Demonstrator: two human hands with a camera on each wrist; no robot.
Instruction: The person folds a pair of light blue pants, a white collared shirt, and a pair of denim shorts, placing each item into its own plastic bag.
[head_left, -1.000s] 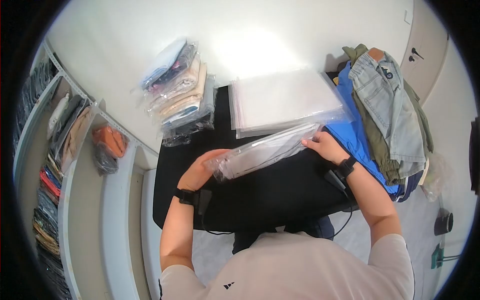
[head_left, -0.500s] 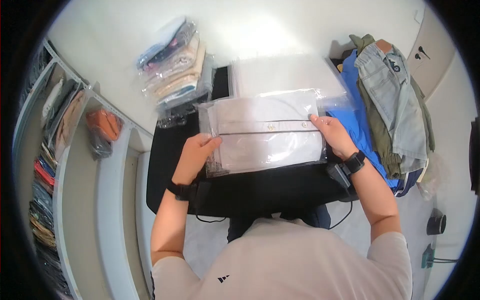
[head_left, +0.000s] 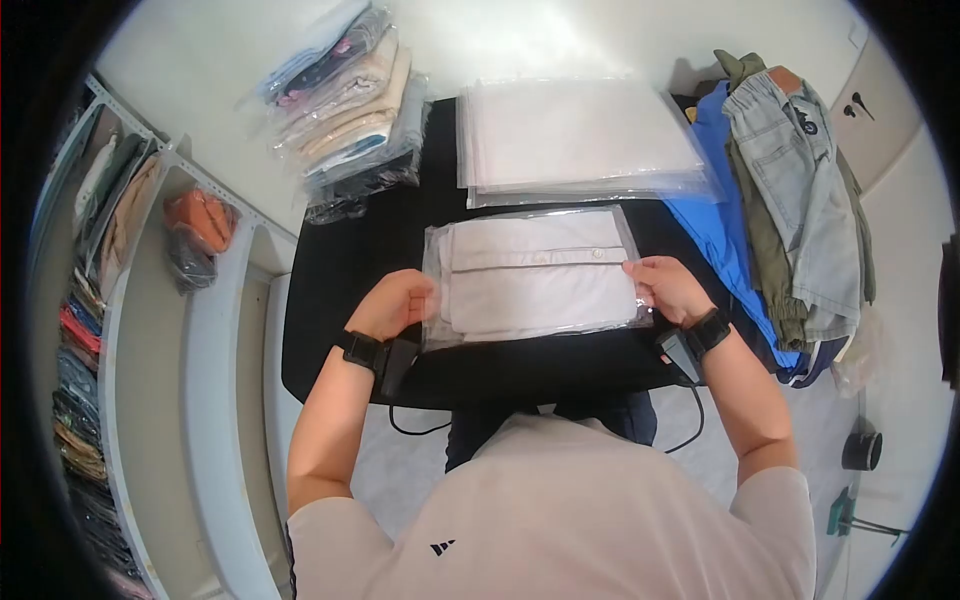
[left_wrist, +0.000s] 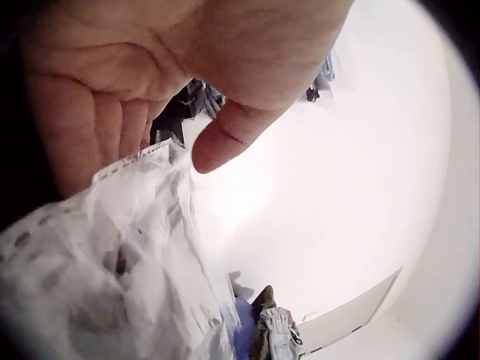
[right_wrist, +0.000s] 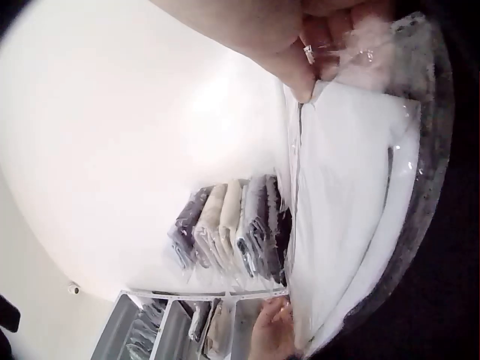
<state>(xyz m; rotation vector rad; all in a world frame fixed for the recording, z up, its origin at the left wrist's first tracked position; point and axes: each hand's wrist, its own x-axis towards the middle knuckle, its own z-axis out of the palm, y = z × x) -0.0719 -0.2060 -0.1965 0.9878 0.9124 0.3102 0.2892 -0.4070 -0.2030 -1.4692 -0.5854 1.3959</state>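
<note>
A folded white garment in a clear plastic bag [head_left: 530, 290] lies flat in front of the person, over the black table. A dark-edged strip with a button runs across it. At the bag's right edge, the right hand [head_left: 675, 288] pinches the plastic, thumb on top and fingers beneath. The left hand [head_left: 395, 303] is at the bag's left edge. In the left wrist view, its fingers [left_wrist: 112, 131] reach behind the crinkled plastic, while the thumb stands apart from the bag's edge.
A stack of clear bags [head_left: 590, 130] lies at the back of the black table [head_left: 340, 300]. Bagged folded clothes [head_left: 350, 120] are piled back left. Loose garments [head_left: 790, 200] are heaped on the right. Shelves [head_left: 150, 330] with bagged clothes stand at left.
The bagged garment has turned from a tilted, edge-on pose to lying flat, face up, nearer the person. The left thumb has come off the front of the bag; the right hand keeps its grip.
</note>
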